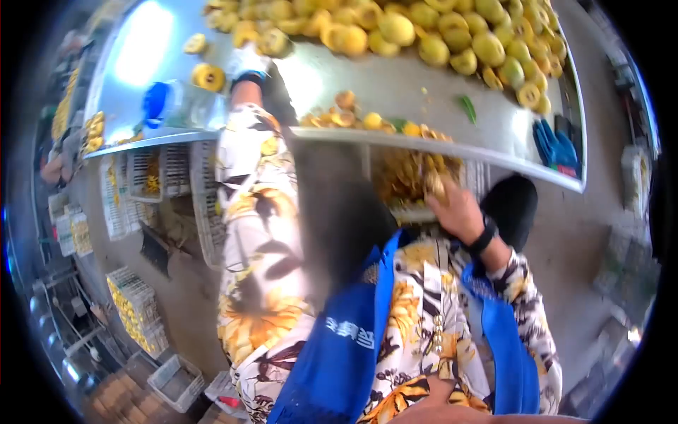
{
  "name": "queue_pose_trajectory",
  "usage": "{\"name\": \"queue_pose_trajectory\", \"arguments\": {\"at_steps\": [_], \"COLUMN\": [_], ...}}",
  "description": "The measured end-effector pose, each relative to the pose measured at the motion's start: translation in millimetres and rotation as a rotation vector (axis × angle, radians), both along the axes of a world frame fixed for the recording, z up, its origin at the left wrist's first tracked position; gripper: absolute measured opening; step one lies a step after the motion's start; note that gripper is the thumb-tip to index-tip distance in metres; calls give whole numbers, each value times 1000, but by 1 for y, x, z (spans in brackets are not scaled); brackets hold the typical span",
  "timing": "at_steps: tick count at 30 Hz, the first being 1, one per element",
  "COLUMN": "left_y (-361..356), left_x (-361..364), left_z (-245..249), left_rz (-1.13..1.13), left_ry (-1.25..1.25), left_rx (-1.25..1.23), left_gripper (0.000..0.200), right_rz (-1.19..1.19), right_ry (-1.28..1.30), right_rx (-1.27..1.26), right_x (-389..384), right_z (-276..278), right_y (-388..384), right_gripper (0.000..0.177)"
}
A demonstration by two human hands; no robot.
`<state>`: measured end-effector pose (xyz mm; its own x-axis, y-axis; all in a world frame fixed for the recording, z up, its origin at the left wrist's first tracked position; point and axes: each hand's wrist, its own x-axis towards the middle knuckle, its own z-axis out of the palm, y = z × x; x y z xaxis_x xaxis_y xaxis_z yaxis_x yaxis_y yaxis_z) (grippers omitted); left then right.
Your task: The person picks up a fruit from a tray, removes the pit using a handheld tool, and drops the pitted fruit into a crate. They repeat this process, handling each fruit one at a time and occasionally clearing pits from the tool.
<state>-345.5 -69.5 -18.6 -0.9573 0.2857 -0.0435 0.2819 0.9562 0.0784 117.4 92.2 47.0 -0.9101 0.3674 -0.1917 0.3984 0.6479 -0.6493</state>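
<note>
My left hand (248, 62), in a whitish glove, reaches over the metal table among round yellow-green fruit. It is beside one fruit (274, 42); its fingers are too blurred to show whether they hold it. A cut fruit (208, 77) with a dark hollow lies to its left. My right hand (455, 208), bare with a black band at the wrist, is below the table edge. Its fingers close round a pale yellowish fruit piece (433, 186), partly hidden by the hand. Under it stands a crate (417, 214) filled with brownish-yellow fruit scraps.
A large fruit heap (452, 35) covers the table's far side. Scraps (339, 118) lie along the raised near rim (339, 134). A blue-and-clear container (157, 104) stands left; blue gloves (554, 145) lie at the right corner. White crates (206, 205) stand below left.
</note>
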Motion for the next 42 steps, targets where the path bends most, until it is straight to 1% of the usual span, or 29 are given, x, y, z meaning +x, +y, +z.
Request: {"name": "queue_pose_trajectory", "arguments": {"at_steps": [2, 4, 5, 6, 7, 8, 9, 10, 11, 12, 13, 14, 16, 17, 19, 20, 21, 24, 25, 27, 29, 30, 32, 33, 35, 37, 39, 41, 42], "left_y": [-1, -3, -1, 1, 5, 10, 17, 29, 42, 52, 59, 68, 71, 72, 69, 69, 67, 67, 64, 58, 57, 57, 66, 69, 72, 77, 78, 78, 74], "left_x": [-15, 32, 42, 56, 83, 121, 159, 189, 219, 248, 262, 275, 313, 315, 332, 342, 353, 361, 364, 368, 366, 366, 369, 370, 373, 378, 380, 377, 375], "left_z": [-32, -6, -1, 6, 24, 50, 86, 85, 85, 55, 42, 41, 51, 36, 22, 26, 34, 24, 28, 24, 15, 10, 25, 24, 19, 13, 11, 13, 15], "left_rz": [-69, 138, 112, 89, 39, -12, -226, -233, -229, 9, -47, -108, 61, 140, 74, 41, 104, 243, 172, 28, 113, 155, 392, 373, 338, 203, 192, 297, 172], "left_ry": [50, -469, -524, -573, -663, -750, -506, -629, -755, -1248, -1462, -1681, -1419, -1499, -1426, -1388, -1376, -1239, -1122, -889, -920, -935, -1108, -1083, -1035, -866, -818, -893, -868], "left_rx": [-56, 779, 975, 1172, 1250, 1329, 954, 1044, 1129, 1672, 1695, 1704, 1658, 1622, 1700, 1736, 1697, 1730, 1709, 1673, 1664, 1660, 1806, 1809, 1812, 1796, 1813, 1868, 1827], "left_gripper": [61, 56, 53, 51, 50, 49, 38, 33, 28, 30, 38, 45, 54, 55, 56, 57, 57, 56, 53, 47, 44, 43, 43, 42, 39, 38, 36, 35, 34], "right_rz": [-185, -326, -374, -378, -365, -298, -231, -160, -70, 19, 105, 115, 136, 65, 25, 6, 40, -74, -96, -28, 22, 28, 39, 19, 6, -3, -6, 31, 49], "right_ry": [-83, 91, 71, 140, 165, 201, 242, 284, 287, 297, 307, 337, 397, 376, 164, 56, 246, 219, 197, 155, 52, 84, 152, 137, 163, 181, 183, 98, 56], "right_rx": [-41, -140, -56, -96, -56, -19, 17, 50, 65, 83, 103, 125, 172, -11, -265, -393, -313, 112, 16, 103, 128, 99, 47, -15, -19, -26, -46, -35, -28], "right_x": [5, -4, -13, -22, -31, -38, -49, -57, -66, -73, -77, -72, -61, -54, -42, -37, -32, -27, -19, -8, -3, 0, 9, 11, 14, 15, 17, 19, 19], "right_z": [-19, -28, -34, -38, -37, -30, -24, -14, -2, 14, 20, 18, 4, -2, 0, 1, -20, -22, -11, -10, -10, -10, -11, -20, -28, -29, -28, -21, -18], "right_y": [13, 30, 40, 48, 55, 54, 54, 50, 43, 36, 33, 34, 41, 46, 49, 48, 43, 36, 31, 16, -1, -4, -7, -4, -3, 0, -2, -5, -5], "right_gripper": [38, 39, 41, 44, 48, 47, 45, 44, 55, 65, 76, 67, 48, 55, 53, 52, 46, 43, 34, 31, 27, 26, 26, 26, 25, 25, 24, 24, 24]}}
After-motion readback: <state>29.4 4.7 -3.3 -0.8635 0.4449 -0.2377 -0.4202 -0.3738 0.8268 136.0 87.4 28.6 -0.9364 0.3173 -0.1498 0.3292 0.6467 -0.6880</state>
